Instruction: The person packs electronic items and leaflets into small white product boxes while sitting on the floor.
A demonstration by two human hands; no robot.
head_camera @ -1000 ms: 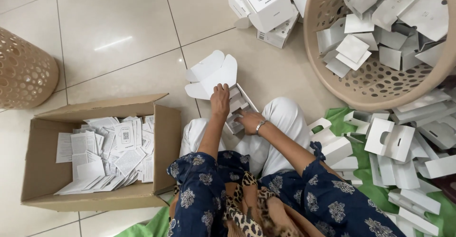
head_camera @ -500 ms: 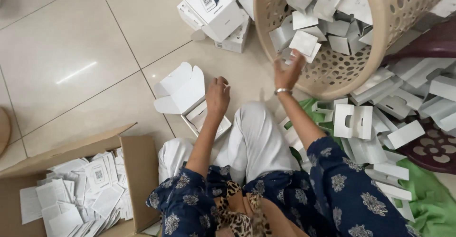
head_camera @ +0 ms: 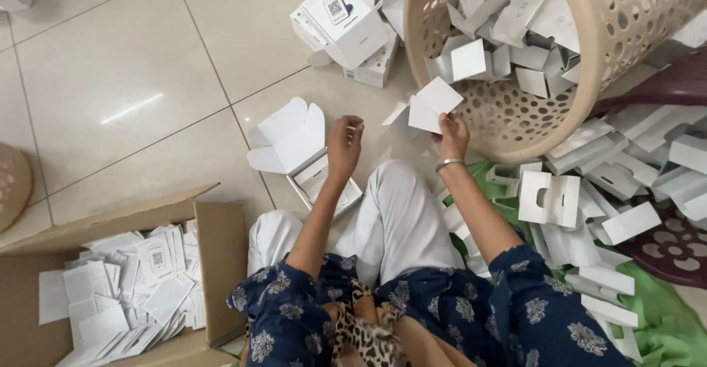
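Pinching white card insert (head_camera: 431, 106) in our right hand (head_camera: 451, 135), fingers closed on its lower edge, just outside mouth of tipped basket (head_camera: 589, 80). Basket full of same white inserts. Our left hand (head_camera: 345, 142) hangs loosely curled, holding nothing we can see, above open white box (head_camera: 294, 142) on floor tiles by our knee. Stack of closed white boxes (head_camera: 346, 25) beyond. More inserts heaped right on green cloth (head_camera: 663, 323). Cardboard carton (head_camera: 213, 242) of white leaflets at our left.
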